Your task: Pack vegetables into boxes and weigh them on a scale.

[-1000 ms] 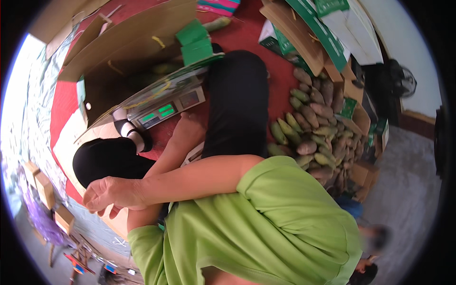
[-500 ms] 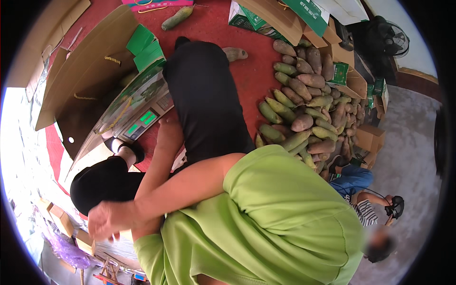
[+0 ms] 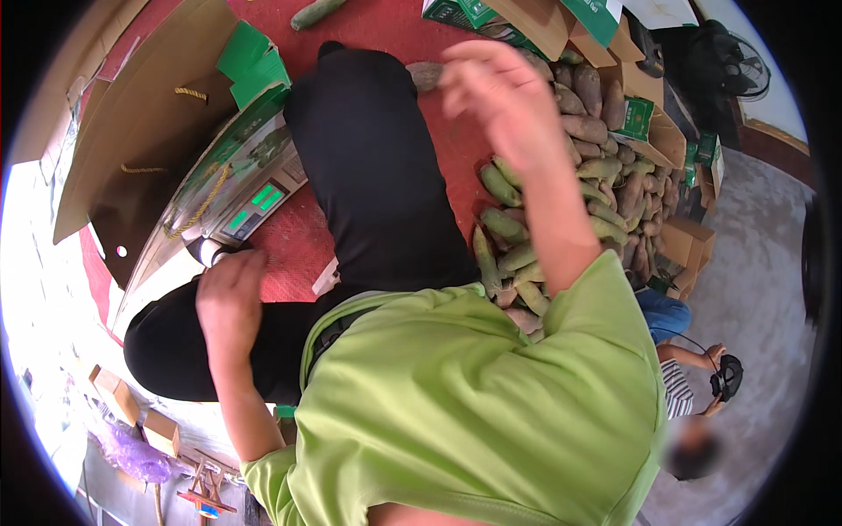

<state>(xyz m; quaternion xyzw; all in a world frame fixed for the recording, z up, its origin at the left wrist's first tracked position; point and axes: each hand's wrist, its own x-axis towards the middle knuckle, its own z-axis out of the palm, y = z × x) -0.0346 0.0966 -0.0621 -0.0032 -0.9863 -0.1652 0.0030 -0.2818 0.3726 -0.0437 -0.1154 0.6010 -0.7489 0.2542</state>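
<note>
My right hand (image 3: 500, 101) is raised over the left edge of a heap of long radishes (image 3: 605, 197), green and dusty brown. Its fingers are apart and slightly blurred, with nothing in them. Over my bent left leg (image 3: 175, 351), my left hand (image 3: 230, 294) hangs with loosely bent fingers, and I see nothing in it. Just beyond that hand is a scale (image 3: 254, 210) with lit green displays. Beside and partly over the scale stands an open cardboard carton (image 3: 145, 114) with yellow rope handles and green flaps. Its inside is mostly dark.
A single radish (image 3: 316, 12) lies on the red mat (image 3: 294, 241) at the top, another (image 3: 424, 75) beside my right knee. Opened cartons (image 3: 653, 140) and a black fan (image 3: 737, 61) stand at the far right. Another person (image 3: 680, 377) holds a black device at the right.
My right arm has swung from across my body at the left to above the radishes. My left hand has drawn back from near the scale to over my left leg.
</note>
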